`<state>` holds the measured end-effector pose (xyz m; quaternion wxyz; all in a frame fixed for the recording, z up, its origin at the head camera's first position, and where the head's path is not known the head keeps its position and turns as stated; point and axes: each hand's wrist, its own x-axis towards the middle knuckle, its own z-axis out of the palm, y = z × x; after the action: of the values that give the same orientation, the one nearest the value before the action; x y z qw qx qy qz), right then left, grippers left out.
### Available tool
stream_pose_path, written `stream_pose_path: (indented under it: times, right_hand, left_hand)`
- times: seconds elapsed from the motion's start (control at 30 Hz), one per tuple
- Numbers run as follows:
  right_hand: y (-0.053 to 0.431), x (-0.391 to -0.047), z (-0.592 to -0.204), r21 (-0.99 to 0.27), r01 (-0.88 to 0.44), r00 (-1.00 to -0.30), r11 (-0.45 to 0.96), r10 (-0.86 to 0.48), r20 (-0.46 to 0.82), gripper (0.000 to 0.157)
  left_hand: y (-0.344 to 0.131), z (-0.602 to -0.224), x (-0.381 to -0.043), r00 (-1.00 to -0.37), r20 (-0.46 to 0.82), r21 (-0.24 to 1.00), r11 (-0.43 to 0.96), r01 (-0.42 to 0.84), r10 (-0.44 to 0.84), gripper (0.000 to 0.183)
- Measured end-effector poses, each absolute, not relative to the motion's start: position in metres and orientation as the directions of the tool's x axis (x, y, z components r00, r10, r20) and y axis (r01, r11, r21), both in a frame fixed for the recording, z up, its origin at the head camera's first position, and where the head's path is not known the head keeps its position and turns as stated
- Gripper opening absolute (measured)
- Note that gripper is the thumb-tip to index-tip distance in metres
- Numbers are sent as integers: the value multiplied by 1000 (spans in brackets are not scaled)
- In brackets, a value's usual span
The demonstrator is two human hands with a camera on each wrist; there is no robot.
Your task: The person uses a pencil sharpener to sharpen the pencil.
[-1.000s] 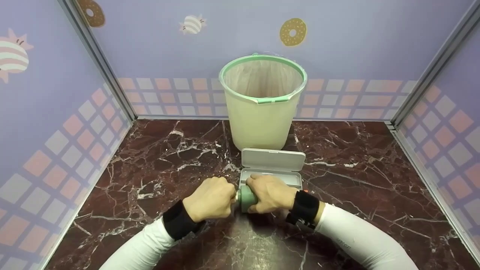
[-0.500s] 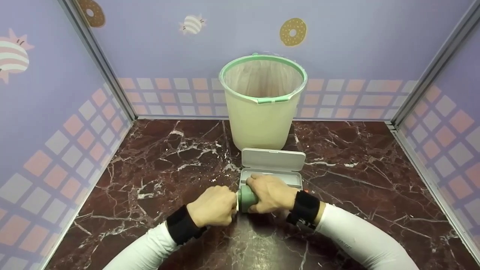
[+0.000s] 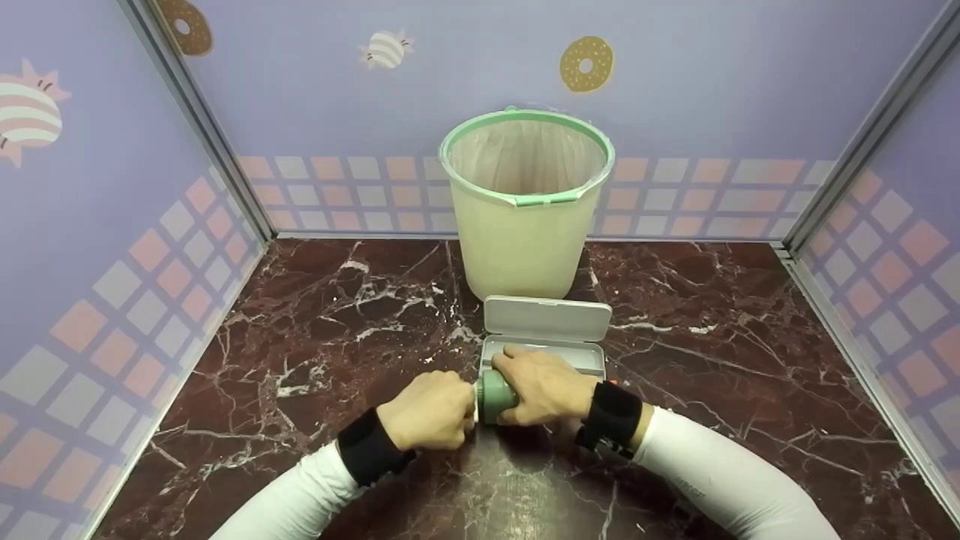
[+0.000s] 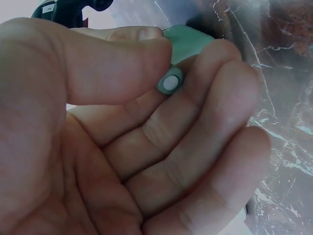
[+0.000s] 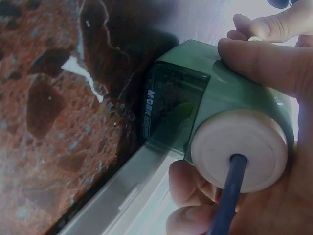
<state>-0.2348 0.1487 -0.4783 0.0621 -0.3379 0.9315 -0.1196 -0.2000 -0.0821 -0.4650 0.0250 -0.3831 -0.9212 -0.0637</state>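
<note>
Left grip (image 3: pixel 427 411) pinches a small round knob (image 4: pixel 170 82) — right grip (image 3: pixel 544 386) clasps a smooth green plastic sharpener (image 5: pixel 227 93).

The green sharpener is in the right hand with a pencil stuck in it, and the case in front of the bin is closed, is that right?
Not quite: the case in front of the bin is open, its lid raised, as the head view shows. The right hand does hold the green sharpener, with a pencil in it.
</note>
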Motion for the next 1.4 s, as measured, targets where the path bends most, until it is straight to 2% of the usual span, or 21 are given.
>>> stream_pose_path:
  times: [0.3,0.57,0.87,1.07,1.2,1.4]
  right_hand:
    - [149,-235,-480,-265,-615,-764,743,-644,-34,60]
    - [148,-234,-480,-264,-610,-766,747,-641,-46,60]
    - [149,-236,-478,-273,-612,-760,743,-647,-57,62]
    - [149,-238,-479,-272,-631,-745,727,-665,-52,61]
    - [148,-238,-478,-263,-624,-749,736,-659,-70,62]
    - [148,-239,-478,-258,-620,-749,741,-657,-84,63]
  left_hand:
    - [-82,-471,-207,-722,38,136,712,689,691,27]
    - [-85,-480,-219,-734,-25,244,716,654,679,29]
    - [-86,-483,-231,-716,-33,310,688,656,697,30]
    - [-88,-486,-241,-716,-6,299,684,665,698,39]
    - [-88,-486,-243,-708,13,279,678,681,706,35]
    - [-87,-486,-248,-729,14,246,704,666,685,33]
